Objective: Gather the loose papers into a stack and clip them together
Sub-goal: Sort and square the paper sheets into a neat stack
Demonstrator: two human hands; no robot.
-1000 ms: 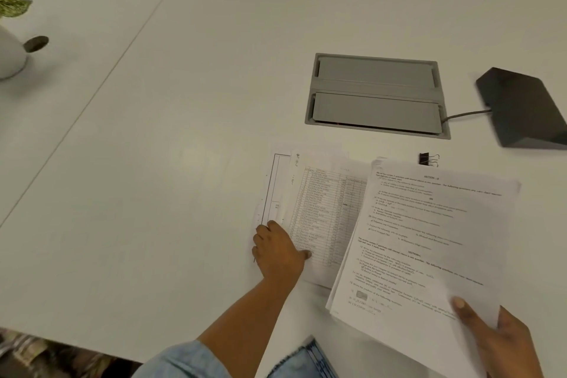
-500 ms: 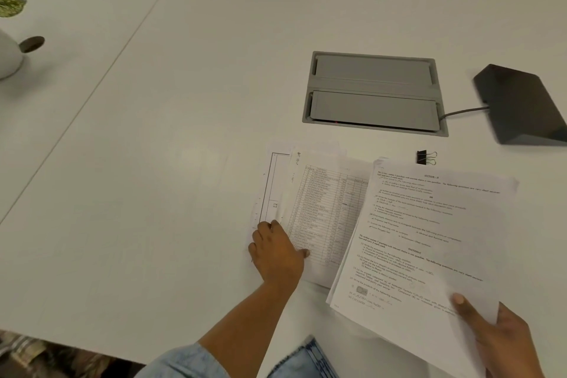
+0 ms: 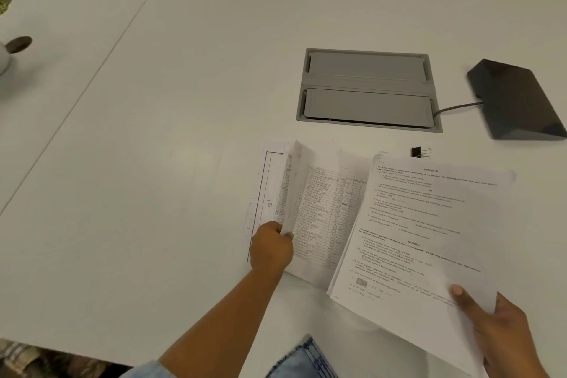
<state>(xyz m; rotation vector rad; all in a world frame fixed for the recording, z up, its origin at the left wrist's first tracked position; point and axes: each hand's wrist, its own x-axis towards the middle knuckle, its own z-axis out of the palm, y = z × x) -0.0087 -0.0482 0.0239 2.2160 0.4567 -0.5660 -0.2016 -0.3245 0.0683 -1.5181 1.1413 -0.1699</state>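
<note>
Half gathered — right grip (image 3: 497, 328) pinches a printed sheaf (image 3: 429, 224), left grip (image 3: 270, 250) pinches the raised edge of the table sheet (image 3: 322, 212). Beneath it the bordered sheet (image 3: 268, 181) lies flat; binder clip (image 3: 421, 152) untouched — clipping not started.

Left hand (image 3: 271, 250) pinches table sheet (image 3: 319, 218) edge; right hand (image 3: 503, 328) holds stack (image 3: 429, 233).

Left hand (image 3: 270, 250) reaches forward, forearm extended, fingers curled, apparently pinching a sheet (image 3: 319, 212) edge; right hand (image 3: 497, 325) grips a paper sheaf (image 3: 429, 224) near its corner, thumb on top
</note>
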